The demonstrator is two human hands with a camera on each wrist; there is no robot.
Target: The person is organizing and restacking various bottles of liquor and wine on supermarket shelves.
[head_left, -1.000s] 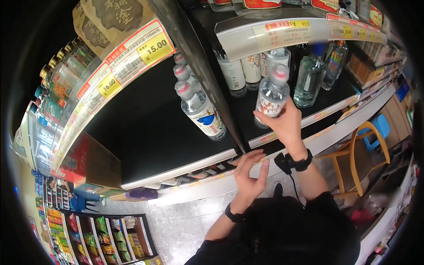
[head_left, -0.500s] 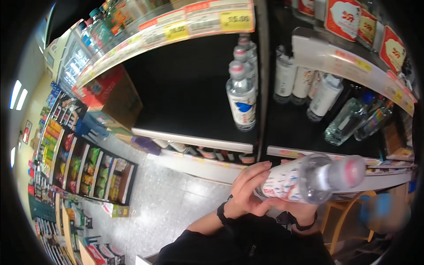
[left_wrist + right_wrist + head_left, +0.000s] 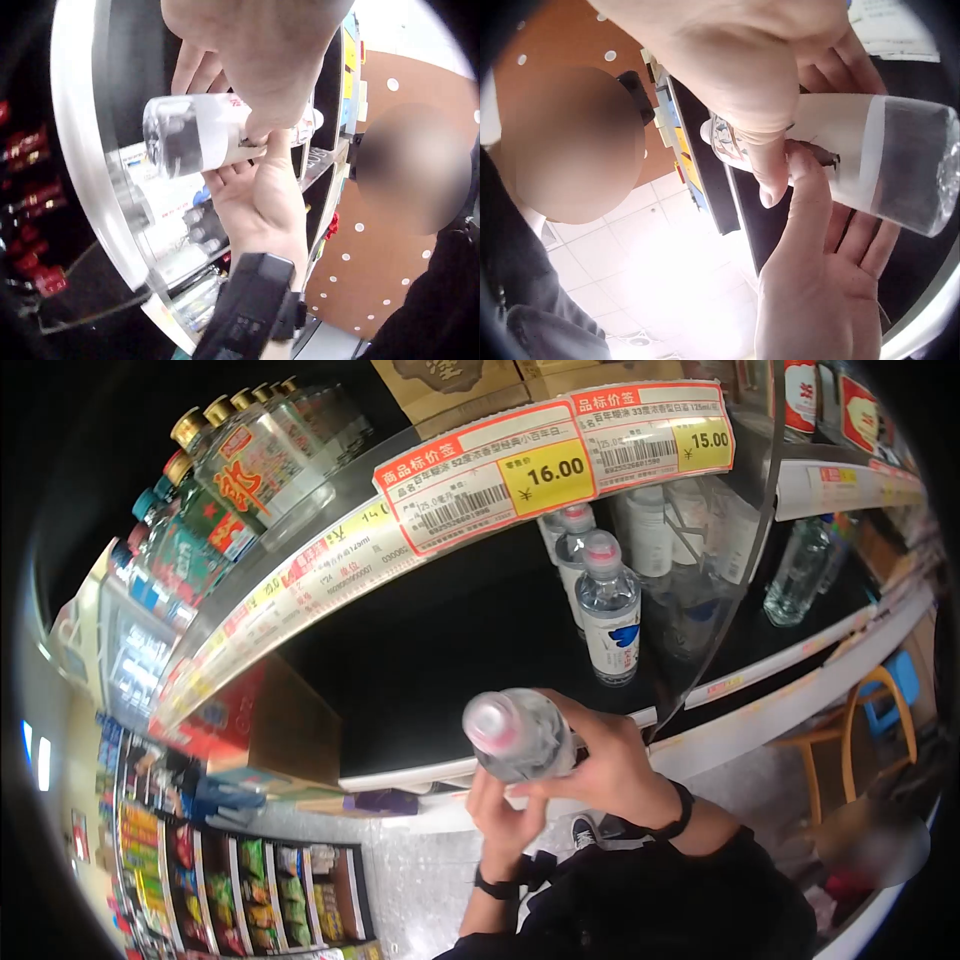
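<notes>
Shelving faces the person, and the handling looks partway along: the held bottle is off the dark shelf, in front of its edge, and setting it down is undone. Whether it needs anything more, the views do not show.

Beyond, low on the left, a rack holds bright snack bags in rows. A red and brown box sits at the shelf's left end; its contents cannot be seen.

On the upper level, gold-capped glass bottles stand in a group. Below, small clear bottles with pinkish caps stand one behind another, the front one upright with a blue mark on its label. A pale green bottle stands farther right.

The held bottle is of a similar kind, clear at base and shoulder, with a pale printed label round its middle. It is tilted, cap towards the head camera. The cap looks to be on; how full the bottle is cannot be told.

Both hands grip it. The right hand curls round its side, thumb on the label; the left hand holds it too, fingers behind and thumb in front, the thumbs close together.

Smallest are the price tags, reading 16.00 and 15.00.
</notes>
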